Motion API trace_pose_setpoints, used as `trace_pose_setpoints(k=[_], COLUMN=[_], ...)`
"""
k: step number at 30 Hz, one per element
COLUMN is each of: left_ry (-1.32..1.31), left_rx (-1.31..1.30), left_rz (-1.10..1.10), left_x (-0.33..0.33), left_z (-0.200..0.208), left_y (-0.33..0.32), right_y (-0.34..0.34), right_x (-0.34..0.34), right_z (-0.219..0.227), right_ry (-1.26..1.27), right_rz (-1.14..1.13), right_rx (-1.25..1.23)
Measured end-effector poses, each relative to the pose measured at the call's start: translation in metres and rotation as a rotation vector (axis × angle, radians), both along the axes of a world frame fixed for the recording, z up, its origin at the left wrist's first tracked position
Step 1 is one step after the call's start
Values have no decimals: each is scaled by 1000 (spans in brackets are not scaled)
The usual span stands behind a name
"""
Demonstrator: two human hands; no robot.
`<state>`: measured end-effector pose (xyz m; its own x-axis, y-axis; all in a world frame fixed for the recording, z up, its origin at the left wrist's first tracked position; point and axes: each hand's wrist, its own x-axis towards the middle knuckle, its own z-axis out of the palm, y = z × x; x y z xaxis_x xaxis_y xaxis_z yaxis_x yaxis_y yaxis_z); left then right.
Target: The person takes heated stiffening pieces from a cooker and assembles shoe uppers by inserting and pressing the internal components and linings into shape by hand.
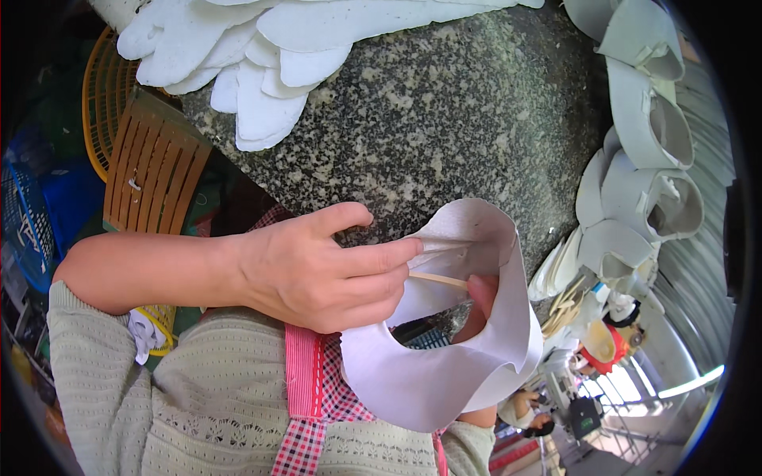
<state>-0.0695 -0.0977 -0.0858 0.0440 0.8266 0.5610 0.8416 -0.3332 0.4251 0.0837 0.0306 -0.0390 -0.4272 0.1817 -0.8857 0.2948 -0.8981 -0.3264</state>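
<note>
A white, curved shoe upper is held up in front of my body, its opening turned toward me. My left hand reaches in from the left with its fingers curled and the index fingertip against the upper's inner wall. A thin wooden stick sticks out from between those fingers, its other end close to my right thumb. My right hand grips the upper from the right side; its thumb shows inside the opening, while most of the hand is hidden behind the white material.
White insole-shaped pieces overlap at the far edge of the speckled stone table. More white uppers line the right side, near a bundle of wooden sticks. A slatted brown stool and baskets stand at left. People are in the background.
</note>
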Motion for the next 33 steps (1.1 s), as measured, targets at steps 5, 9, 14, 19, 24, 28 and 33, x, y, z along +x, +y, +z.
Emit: trace_pose_setpoints(k=[5, 9, 14, 19, 24, 28, 33], left_ry=[-59, -9, 6, 5, -52, -56, -13], left_rx=[-1, 6, -46, -98, -132, -150, -111], left_rz=[0, -12, -3, -18, -37, -60, -76], left_x=[1, 2, 4, 3, 1, -1, 0], left_z=[3, 5, 4, 12, 11, 10, 12], left_y=[0, 1, -4, -1, 0, 3, 8], right_y=[1, -1, 6, 0, 6, 19, 17], right_x=[-1, 1, 6, 14, 17, 25, 39], right_z=[2, 11, 8, -1, 0, -1, -6], right_ry=[44, 49, 181, 25, 13, -95, -181], right_rz=[17, -6, 174, 110, 443, 803, 993], right_rx=[2, 14, 296, 231, 735, 1422, 1733])
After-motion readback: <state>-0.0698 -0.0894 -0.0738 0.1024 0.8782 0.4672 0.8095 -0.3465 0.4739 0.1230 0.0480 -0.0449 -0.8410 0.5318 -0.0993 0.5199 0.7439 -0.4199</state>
